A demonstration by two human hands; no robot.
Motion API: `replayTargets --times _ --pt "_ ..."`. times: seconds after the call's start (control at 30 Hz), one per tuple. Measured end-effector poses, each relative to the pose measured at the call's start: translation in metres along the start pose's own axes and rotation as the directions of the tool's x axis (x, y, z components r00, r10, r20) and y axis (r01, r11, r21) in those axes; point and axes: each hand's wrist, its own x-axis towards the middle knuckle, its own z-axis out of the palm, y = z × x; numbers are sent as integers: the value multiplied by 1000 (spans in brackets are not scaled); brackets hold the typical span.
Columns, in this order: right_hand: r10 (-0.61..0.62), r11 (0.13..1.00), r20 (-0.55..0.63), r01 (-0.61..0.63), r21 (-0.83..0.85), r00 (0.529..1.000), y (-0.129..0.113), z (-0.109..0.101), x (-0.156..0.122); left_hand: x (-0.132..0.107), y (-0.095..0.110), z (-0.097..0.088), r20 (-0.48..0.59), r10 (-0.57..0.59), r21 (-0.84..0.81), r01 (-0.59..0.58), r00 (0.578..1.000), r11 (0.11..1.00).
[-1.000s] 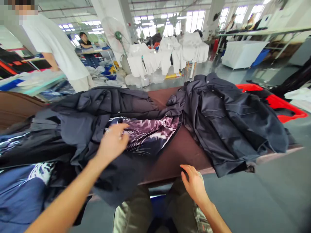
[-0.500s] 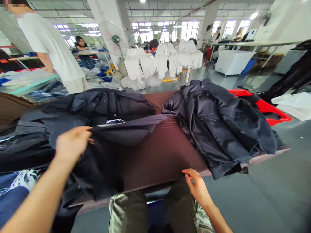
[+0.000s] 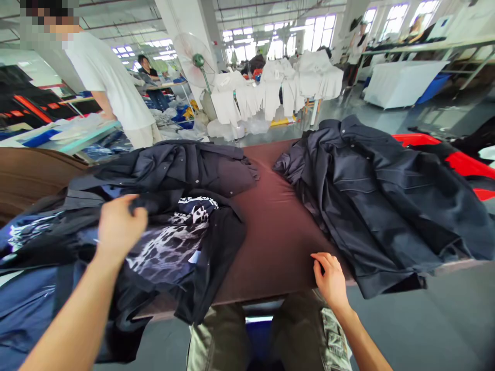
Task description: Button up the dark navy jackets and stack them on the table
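My left hand [image 3: 121, 226] is closed on the edge of a black jacket [image 3: 228, 242], which lies spread on the left of the brown table [image 3: 270, 221]. The jacket's inside shows a dark lining with a white animal-like print and lettering, and a small white label. My right hand [image 3: 331, 281] hovers by the table's front edge with loosely bent fingers, thumb and forefinger apart. Nothing shows in it. Right of it lies a dark jacket [image 3: 371, 201], front up, with collar and snaps visible. Behind the held jacket is another dark jacket [image 3: 174, 165].
More dark garments [image 3: 31, 309] lie at the lower left, beside a brown padded surface [image 3: 34, 172]. A red bin [image 3: 417, 139] stands behind the right jacket. Past the table are a fan [image 3: 198, 61], white garments on a rack [image 3: 270, 90] and a person in a white shirt [image 3: 112, 77].
The lifted dark cloth in my left hand has come down leftward, and the printed lining now lies exposed. The view has turned slightly left. My right hand remains by the table edge, fingers more bent.
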Motion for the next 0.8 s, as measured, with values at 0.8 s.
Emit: replayTargets --times 0.8 --pt "-157 949 -77 129 -288 985 -2 8 -3 -70 -7 -42 500 88 -411 147 862 900"
